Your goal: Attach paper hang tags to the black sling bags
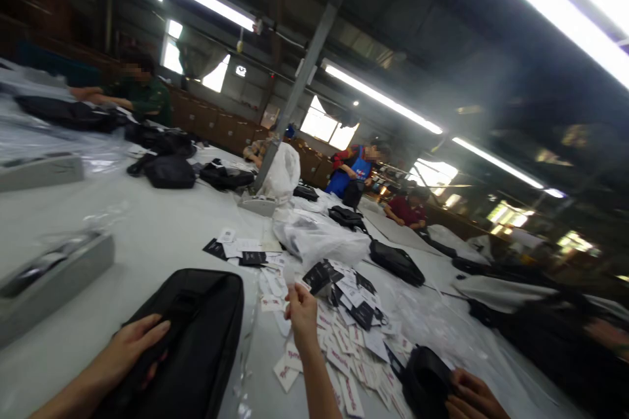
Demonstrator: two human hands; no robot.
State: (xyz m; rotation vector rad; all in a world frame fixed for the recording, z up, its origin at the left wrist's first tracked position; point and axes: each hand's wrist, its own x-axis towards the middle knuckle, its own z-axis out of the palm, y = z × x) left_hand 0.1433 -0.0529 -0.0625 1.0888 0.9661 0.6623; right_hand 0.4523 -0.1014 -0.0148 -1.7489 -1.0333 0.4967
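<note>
A black bag (211,314) lies on the white table in front of me, on the left. My left hand (130,347) is closed on its near left side, the thumb on top and some fingers hidden by the bag. My right hand (302,314) is raised to the right of the bag, over a spread of loose tags. Its fingers are pinched together, and what they hold, if anything, is too blurred to name. Below and around it lie white tags with red lettering (339,360) and black printed cards (363,314).
At lower right, another person's hand (472,396) holds a small black bag (427,376). A grey tape dispenser (59,281) stands at left. Clear plastic bags (319,236) and more black bags (396,262) lie farther back, near a metal post (295,98). Several people work beyond.
</note>
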